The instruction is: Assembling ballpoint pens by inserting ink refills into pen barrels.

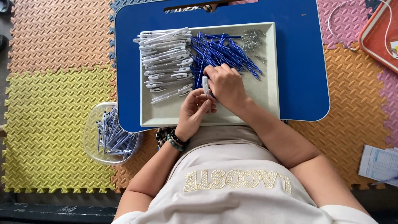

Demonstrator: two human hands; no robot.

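My left hand (194, 110) and my right hand (225, 85) meet over a beige tray (269, 95) and together hold one white pen barrel (205, 84), upright between the fingers. On the tray's left lies a stack of white pen barrels (168, 62). A heap of blue refills (222, 52) fills the middle, just above my right hand. Small metal springs (252, 38) sit at the tray's far right corner. My left wrist wears beaded bracelets (177, 142).
The tray rests on a blue lap table (304, 62) over coloured foam floor mats (49, 95). A clear plastic bowl (92, 137) with assembled pens stands at the left. An orange tray (379, 37) and a white cable lie at the upper right, a printed sheet (379, 164) at the right.
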